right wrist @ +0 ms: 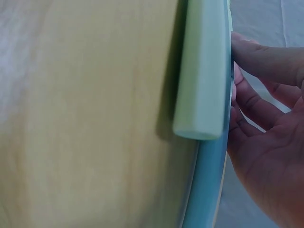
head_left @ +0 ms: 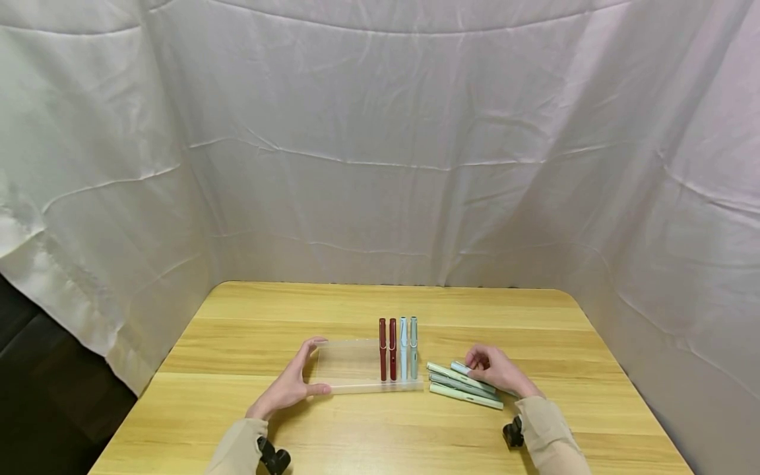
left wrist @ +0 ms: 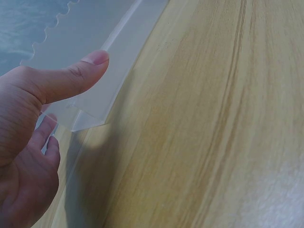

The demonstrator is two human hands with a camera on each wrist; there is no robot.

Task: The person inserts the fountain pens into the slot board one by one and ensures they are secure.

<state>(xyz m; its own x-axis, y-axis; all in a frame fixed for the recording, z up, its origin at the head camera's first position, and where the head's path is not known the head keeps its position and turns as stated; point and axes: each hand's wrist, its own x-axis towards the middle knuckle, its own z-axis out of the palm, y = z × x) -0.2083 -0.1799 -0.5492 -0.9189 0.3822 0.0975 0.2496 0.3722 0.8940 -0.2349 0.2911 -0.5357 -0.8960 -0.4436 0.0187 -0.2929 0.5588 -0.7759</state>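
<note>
My left hand (head_left: 289,382) grips the left end of a clear plastic tray (head_left: 347,363), thumb along its front wall and fingers at the back. The left wrist view shows the tray's scalloped edge (left wrist: 45,38). Two dark red pens (head_left: 382,349), a light blue pen (head_left: 404,349) and a grey-green pen (head_left: 413,349) lie side by side at the tray's right end. To the right, my right hand (head_left: 501,371) pinches another light blue pen (head_left: 458,367) at a loose pile. A pale green pen (head_left: 466,396) lies frontmost there; its end (right wrist: 202,95) fills the right wrist view's middle.
The wooden table (head_left: 285,310) carries everything. Pale curtains (head_left: 380,165) hang behind it and along both sides. Something dark (head_left: 47,369) stands beyond the table's left edge. Each wrist wears a small black camera (head_left: 513,432).
</note>
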